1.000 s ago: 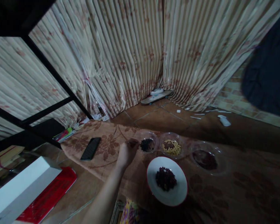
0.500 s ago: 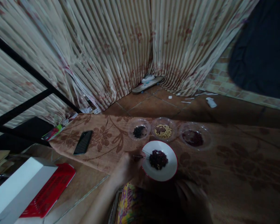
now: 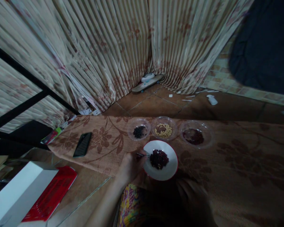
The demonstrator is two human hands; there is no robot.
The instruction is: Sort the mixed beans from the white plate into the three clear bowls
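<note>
A white bowl (image 3: pixel 171 167) with a red rim holds a heap of mixed dark red and black beans (image 3: pixel 159 159). At its left edge, my left hand (image 3: pixel 132 165) is closed on thin metal tweezers (image 3: pixel 143 154), whose tips reach the beans. My right hand (image 3: pixel 189 192) lies in deep shadow at the bowl's lower right; its fingers are too dark to make out. Behind the bowl stand three clear plastic bowls: one with black beans (image 3: pixel 139 132), one with yellow soybeans (image 3: pixel 164 130) and one with dark red beans (image 3: pixel 194 136).
A brown floral cloth (image 3: pixel 239 157) covers the low table. On its left part lies a black phone (image 3: pixel 82 145). A white box (image 3: pixel 21 192) and a red basket (image 3: pixel 54 192) are at the lower left. Beyond the table are striped curtains (image 3: pixel 113 47) and a skateboard (image 3: pixel 148 83) on the floor.
The view has shifted slightly, so everything sits a little further left and higher. My left hand stays at the bowl's left edge with the tweezers; their tips appear closer together.
</note>
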